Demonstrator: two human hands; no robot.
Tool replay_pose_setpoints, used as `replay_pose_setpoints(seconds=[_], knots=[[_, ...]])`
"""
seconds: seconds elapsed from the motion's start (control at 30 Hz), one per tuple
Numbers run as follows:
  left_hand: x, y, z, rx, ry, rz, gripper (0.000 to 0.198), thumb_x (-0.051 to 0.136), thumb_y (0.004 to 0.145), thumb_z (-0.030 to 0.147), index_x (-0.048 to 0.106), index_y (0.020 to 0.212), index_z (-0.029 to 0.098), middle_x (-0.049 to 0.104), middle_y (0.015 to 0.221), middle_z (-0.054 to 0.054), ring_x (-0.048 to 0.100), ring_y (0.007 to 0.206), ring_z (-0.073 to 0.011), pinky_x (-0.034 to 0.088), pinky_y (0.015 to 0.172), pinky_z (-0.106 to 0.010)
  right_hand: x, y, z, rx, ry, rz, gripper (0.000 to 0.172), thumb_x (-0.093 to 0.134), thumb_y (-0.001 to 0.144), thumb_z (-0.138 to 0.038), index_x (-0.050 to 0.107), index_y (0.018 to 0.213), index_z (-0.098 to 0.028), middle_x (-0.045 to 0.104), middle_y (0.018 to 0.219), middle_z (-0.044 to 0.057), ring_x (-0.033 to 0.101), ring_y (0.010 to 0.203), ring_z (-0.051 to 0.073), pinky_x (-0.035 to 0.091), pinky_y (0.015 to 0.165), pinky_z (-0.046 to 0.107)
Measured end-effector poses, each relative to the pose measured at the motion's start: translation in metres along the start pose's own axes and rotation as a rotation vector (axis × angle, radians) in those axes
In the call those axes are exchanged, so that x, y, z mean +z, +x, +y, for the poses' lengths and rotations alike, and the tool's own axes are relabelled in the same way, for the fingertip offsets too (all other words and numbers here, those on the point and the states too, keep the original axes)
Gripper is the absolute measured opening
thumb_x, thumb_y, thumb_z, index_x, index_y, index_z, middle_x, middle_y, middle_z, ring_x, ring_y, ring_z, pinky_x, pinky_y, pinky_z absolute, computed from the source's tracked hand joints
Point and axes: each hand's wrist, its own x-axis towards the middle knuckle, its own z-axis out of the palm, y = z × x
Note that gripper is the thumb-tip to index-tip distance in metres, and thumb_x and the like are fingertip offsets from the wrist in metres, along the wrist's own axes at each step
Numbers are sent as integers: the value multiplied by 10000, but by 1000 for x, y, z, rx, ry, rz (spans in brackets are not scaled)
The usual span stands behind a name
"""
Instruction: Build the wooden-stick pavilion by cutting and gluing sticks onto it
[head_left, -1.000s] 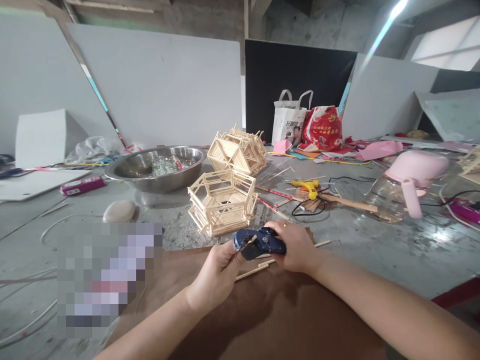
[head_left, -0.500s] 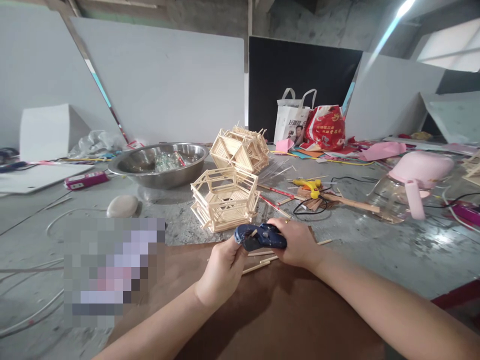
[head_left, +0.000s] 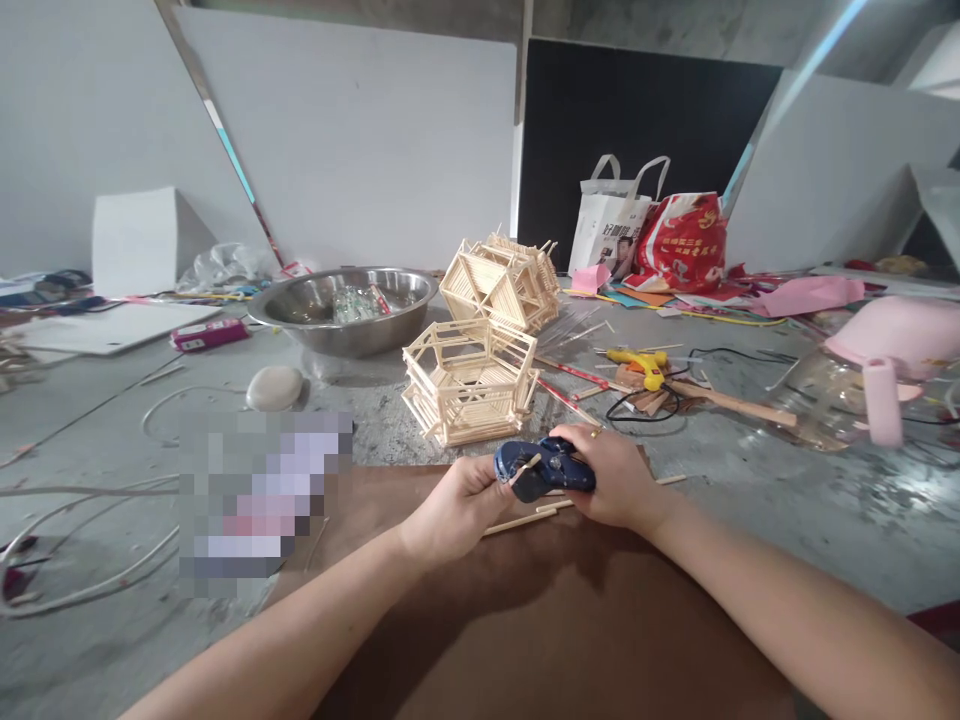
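My right hand point(head_left: 615, 475) is wrapped round a dark blue hand cutter point(head_left: 555, 468), whose jaws point left. A short end of a thin wooden stick point(head_left: 529, 465) shows at the jaws. My left hand point(head_left: 450, 510) is closed in a pinch on that stick, right beside the cutter; most of the stick is hidden by the fingers and tool. Below the cutter several loose wooden sticks point(head_left: 521, 522) lie on a brown board point(head_left: 570, 610). Just beyond my hands stands an open six-sided stick frame point(head_left: 472, 390).
Behind the frame sits a larger stick structure point(head_left: 499, 285), beside a steel basin point(head_left: 345, 340). To the right are a yellow glue gun point(head_left: 641, 365) with a black cord and a pink-lidded jug point(head_left: 885, 370). A white rounded object point(head_left: 274, 388) and cables point(head_left: 90, 490) lie left.
The view has shifted, so the surroundings appear further right and slightly higher. The stick end shows more clearly at the cutter's jaws. Both hands keep their grip.
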Motion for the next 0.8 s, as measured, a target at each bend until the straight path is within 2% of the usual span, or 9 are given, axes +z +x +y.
replay_pose_setpoints(seconds=[0.07, 0.17, 0.3, 0.53, 0.6, 0.67, 0.73, 0.8], knots=[[-2, 0, -1, -67, -38, -44, 344, 487, 747, 387, 499, 532, 119, 451, 451, 29, 375, 439, -49, 316, 422, -168, 0, 0, 0, -3, -3, -2, 447, 535, 597, -237, 450, 1030, -167, 585, 921, 79, 545, 809, 213, 406, 716, 305], [-6, 2, -4, -148, -145, -127, 414, 504, 735, 392, 358, 442, 138, 282, 366, 73, 213, 353, -16, 178, 352, -177, 0, 0, 0, -8, 8, -15, 454, 540, 603, -252, 443, 1038, -163, 584, 929, 81, 542, 827, 214, 403, 731, 306], [-8, 3, -12, -188, -262, -207, 412, 517, 729, 387, 327, 452, 148, 259, 373, 78, 220, 344, -20, 169, 348, -185, -1, 0, 0, -13, 10, -42, 458, 545, 598, -252, 443, 1034, -155, 584, 924, 81, 546, 826, 216, 406, 725, 308], [-9, 2, -13, -168, -219, -182, 378, 491, 740, 416, 392, 501, 140, 304, 384, 70, 248, 358, -28, 207, 377, -191, -3, -1, -1, 21, -31, -97, 411, 516, 605, -241, 462, 1002, -150, 600, 862, 77, 573, 751, 215, 420, 654, 302], [-7, 2, -9, -135, -142, -137, 373, 484, 738, 430, 433, 516, 135, 309, 385, 69, 256, 371, -32, 241, 388, -185, -3, -1, -2, 48, -43, -106, 411, 510, 604, -236, 468, 1003, -145, 606, 875, 88, 579, 760, 223, 423, 658, 311], [-3, 2, -7, -48, -30, -37, 332, 472, 748, 412, 508, 577, 130, 401, 432, 46, 339, 428, -52, 322, 444, -185, -4, 0, -3, 78, -50, -103, 413, 506, 600, -227, 477, 1004, -143, 611, 891, 95, 583, 775, 231, 426, 675, 324], [2, 1, -9, 62, 94, 102, 278, 449, 768, 373, 571, 700, 133, 526, 573, 9, 450, 567, -93, 397, 568, -210, -5, 1, -4, 99, -57, -95, 411, 502, 603, -224, 485, 1005, -145, 616, 898, 94, 588, 779, 235, 427, 685, 331], [8, 0, -12, 132, 207, 221, 263, 417, 788, 339, 585, 807, 137, 577, 701, -13, 492, 696, -130, 413, 669, -245, -5, 2, -4, 106, -64, -86, 401, 497, 610, -224, 490, 1003, -146, 619, 898, 93, 590, 780, 232, 427, 689, 328]])
